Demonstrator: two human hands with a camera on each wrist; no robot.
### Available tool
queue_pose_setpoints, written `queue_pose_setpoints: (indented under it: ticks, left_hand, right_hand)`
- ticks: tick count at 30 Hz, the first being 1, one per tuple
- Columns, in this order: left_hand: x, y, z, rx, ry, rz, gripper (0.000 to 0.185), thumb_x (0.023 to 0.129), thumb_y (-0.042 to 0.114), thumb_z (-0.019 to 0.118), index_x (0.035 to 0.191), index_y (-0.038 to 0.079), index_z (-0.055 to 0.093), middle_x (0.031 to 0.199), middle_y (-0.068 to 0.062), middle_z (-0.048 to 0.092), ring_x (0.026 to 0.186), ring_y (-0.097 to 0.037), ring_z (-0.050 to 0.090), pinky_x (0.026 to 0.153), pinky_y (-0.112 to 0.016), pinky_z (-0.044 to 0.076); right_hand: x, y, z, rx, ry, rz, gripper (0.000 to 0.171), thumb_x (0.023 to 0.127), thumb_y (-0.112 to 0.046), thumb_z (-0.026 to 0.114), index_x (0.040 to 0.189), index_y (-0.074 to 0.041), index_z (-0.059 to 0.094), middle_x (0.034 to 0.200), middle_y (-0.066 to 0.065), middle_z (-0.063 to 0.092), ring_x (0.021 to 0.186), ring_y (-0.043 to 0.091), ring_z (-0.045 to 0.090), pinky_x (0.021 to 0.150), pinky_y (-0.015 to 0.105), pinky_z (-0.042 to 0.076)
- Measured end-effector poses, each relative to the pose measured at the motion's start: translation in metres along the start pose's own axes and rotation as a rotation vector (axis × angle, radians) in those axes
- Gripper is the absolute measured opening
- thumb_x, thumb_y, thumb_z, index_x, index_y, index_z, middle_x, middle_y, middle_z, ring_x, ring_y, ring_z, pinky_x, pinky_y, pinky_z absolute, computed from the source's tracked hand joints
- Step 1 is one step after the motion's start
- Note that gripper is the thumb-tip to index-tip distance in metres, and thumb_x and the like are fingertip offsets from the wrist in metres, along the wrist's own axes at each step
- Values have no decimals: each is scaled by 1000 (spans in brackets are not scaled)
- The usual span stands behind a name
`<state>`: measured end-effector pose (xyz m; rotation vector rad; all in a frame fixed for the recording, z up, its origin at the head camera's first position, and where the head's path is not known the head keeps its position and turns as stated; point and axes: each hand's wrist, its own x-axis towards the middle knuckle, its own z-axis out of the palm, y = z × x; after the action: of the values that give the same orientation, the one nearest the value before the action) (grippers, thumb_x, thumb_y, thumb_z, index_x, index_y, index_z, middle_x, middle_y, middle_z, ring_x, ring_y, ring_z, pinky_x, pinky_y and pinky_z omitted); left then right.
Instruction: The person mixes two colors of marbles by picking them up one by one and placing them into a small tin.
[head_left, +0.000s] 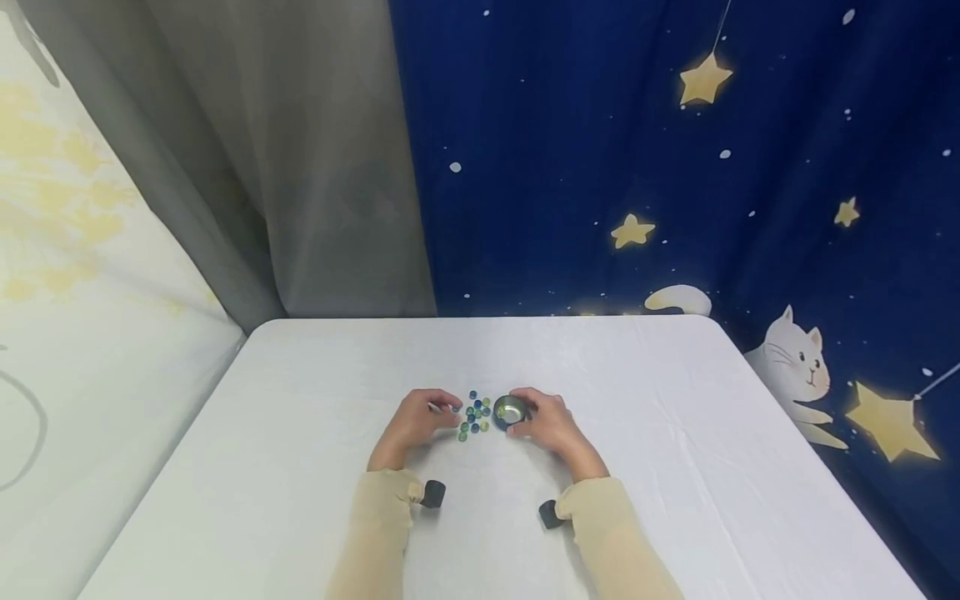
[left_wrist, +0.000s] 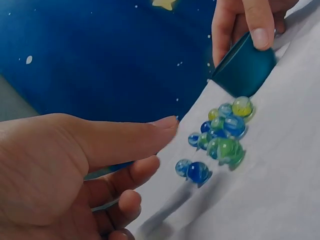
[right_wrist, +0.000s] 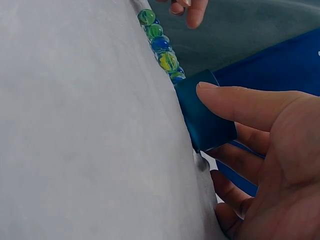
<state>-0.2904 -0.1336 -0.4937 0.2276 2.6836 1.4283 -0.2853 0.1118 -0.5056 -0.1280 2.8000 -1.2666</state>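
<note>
Several glass marbles [head_left: 471, 418] in blue, green and yellow lie in a loose cluster on the white table. At the cluster's right stands a small teal cup [left_wrist: 247, 67] with a silvery inside; a yellow-green patch shows in it in the head view. My right hand [head_left: 546, 421] grips the cup, the thumb on one side and fingers on the other. Left of the marbles, my left hand [head_left: 420, 419] hovers with its fingers loosely bent. In the left wrist view two blue marbles [left_wrist: 197, 172] sit just beyond its fingertips, and I see nothing pinched between thumb and fingers.
The white-covered table [head_left: 315, 375] extends around both arms. Behind it hang a grey curtain [head_left: 337, 167] and a dark blue curtain [head_left: 540, 167] with stars. Each sleeve carries a black wrist device, one at the left cuff [head_left: 432, 494].
</note>
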Motion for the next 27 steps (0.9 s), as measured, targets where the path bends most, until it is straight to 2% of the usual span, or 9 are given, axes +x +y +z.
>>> queue_pose_setpoints:
  ticks: [13,23,27]
  left_hand:
    - [2,-8,4,85,-23,-22,24,74,4,80,94,15,75,81,1,60,81,-17,54,84,-41,42]
    - [-1,-9,9,121,-25,-75,22,76,6,79,96,14,74,82,1,59,80,-18,53,79,-39,43]
    - [-2,-9,10,122,-26,-66,21,77,7,79,96,13,74,81,1,59,79,-17,53,77,-38,43]
  right_hand:
    - [0,0,-1,10,-9,16,59,72,-19,83,127,-21,63,133,7,59,129,37,40,101,64,28]
    - [-1,2,2,-8,-6,26,59,71,-19,84,126,-21,63,132,8,59,128,37,41,99,64,30]
    - [-2,1,1,-2,-6,27,58,71,-18,83,126,-21,63,133,8,58,129,38,40,100,65,29]
